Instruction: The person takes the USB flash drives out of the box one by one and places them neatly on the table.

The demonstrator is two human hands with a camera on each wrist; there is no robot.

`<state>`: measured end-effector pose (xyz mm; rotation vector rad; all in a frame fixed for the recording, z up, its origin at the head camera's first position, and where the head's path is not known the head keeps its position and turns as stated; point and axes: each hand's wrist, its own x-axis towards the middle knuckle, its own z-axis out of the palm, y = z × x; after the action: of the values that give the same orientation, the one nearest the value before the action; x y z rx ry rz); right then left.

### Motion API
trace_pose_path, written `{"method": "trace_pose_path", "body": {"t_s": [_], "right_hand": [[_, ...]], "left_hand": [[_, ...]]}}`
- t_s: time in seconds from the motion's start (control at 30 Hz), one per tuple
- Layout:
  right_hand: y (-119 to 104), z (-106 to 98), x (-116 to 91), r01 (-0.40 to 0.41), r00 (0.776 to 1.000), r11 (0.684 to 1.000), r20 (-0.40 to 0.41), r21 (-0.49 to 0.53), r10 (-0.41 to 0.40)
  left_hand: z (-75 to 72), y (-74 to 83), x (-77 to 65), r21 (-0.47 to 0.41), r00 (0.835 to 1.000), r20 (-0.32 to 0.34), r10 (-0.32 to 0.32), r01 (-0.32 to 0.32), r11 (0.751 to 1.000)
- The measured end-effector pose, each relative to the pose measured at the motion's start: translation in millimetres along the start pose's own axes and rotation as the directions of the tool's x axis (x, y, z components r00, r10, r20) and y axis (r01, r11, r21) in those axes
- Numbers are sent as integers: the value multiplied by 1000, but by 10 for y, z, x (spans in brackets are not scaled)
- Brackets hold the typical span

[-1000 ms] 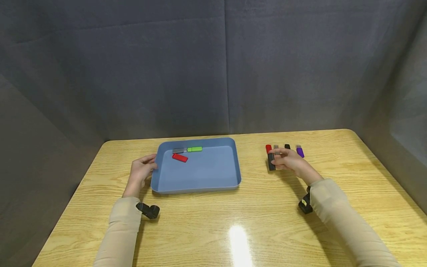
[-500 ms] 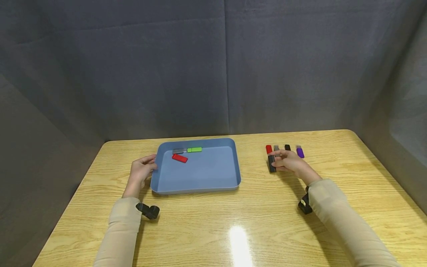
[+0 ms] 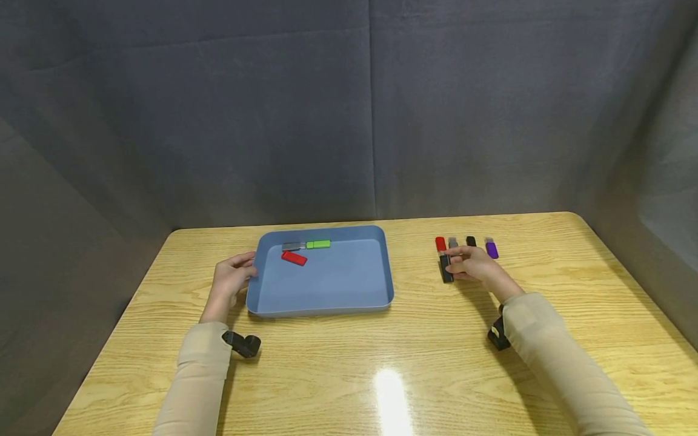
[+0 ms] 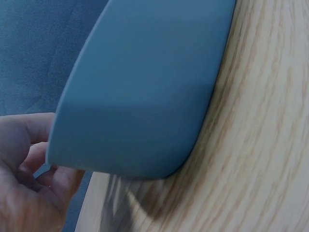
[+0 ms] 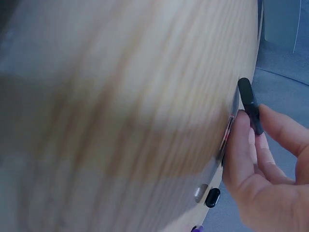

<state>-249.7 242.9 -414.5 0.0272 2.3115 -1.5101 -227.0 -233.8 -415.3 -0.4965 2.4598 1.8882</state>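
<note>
My left hand (image 3: 231, 277) holds the left rim of a shallow blue tray (image 3: 327, 297); the left wrist view shows its thumb and fingers at the end of the tray wall (image 4: 130, 106). In the tray lie a green USB stick (image 3: 319, 244), a grey piece (image 3: 294, 246) touching its end, and a red USB stick (image 3: 294, 258). My right hand (image 3: 473, 265) pinches a black USB stick (image 3: 446, 269) between thumb and fingers, tilted in the right wrist view. Just beyond it lies a red USB stick (image 3: 440, 243). Fingers partly hide the sticks behind.
Beyond my right hand, a grey USB stick (image 3: 452, 241), another black one (image 3: 471, 241) and a purple one (image 3: 492, 249) lie in a row on the wooden table (image 3: 327, 375). Dark grey cloth (image 3: 272, 121) hangs behind and beside the table.
My right hand has brought the black USB stick slightly nearer me and to the right, away from the red one. My left hand and the tray stay put.
</note>
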Motion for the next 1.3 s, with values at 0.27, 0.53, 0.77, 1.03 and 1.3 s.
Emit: {"method": "trace_pose_path", "body": {"t_s": [0.27,0.53,0.77,1.03,1.3], "right_hand": [[-6,25,21,-4,999,999,-42,-49,2],[-3,22,48,-24,998,994,-57,-106,18],[-2,9,27,-30,999,992,-46,-125,25],[-8,5,-5,-21,999,993,-26,-118,18],[-9,8,23,-40,999,991,-35,-130,36]], "left_hand": [[-2,-21,11,18,1000,-5,0,0,1000],[11,-8,-3,-11,1000,-13,7,-7,1000],[10,-14,5,-10,1000,-6,3,-3,1000],[23,-7,17,16,1000,1,-18,18,1000],[7,-5,16,1,1000,-2,-12,12,1000]]}}
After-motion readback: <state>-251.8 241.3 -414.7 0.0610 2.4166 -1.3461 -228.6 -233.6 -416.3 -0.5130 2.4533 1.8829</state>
